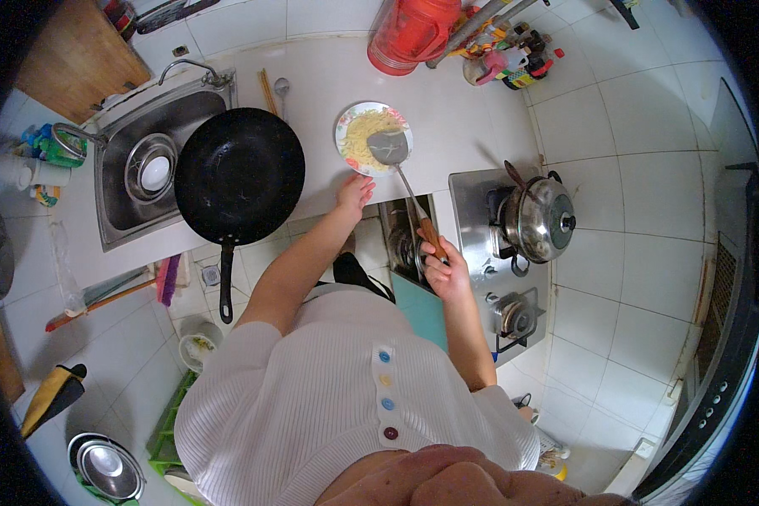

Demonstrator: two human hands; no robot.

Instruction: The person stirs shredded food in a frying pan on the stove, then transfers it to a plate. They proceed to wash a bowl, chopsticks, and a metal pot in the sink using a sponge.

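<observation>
A floral-rimmed plate (343, 136) on the white counter holds pale yellow shreds (362, 129); what food they are I cannot tell. My right hand (443, 269) grips the wooden handle of a metal spatula (389, 148), whose blade lies over the shreds. At the plate's near edge is my left hand (355, 193), fingers partly spread; whether it touches the rim is unclear. A black wok (240, 174) rests to the left, partly over the sink's edge, its handle towards me. Beyond it on the counter lie wooden chopsticks (267, 90) and a metal spoon (282, 88).
The steel sink (109, 215) at left holds metal and white bowls. A lidded pot (537, 218) stands on the gas stove (471, 190) at right. Towards the back are a red plastic pitcher (411, 38) and several bottles (525, 63). Below the counter's front edge, a cabinet or drawer stands open.
</observation>
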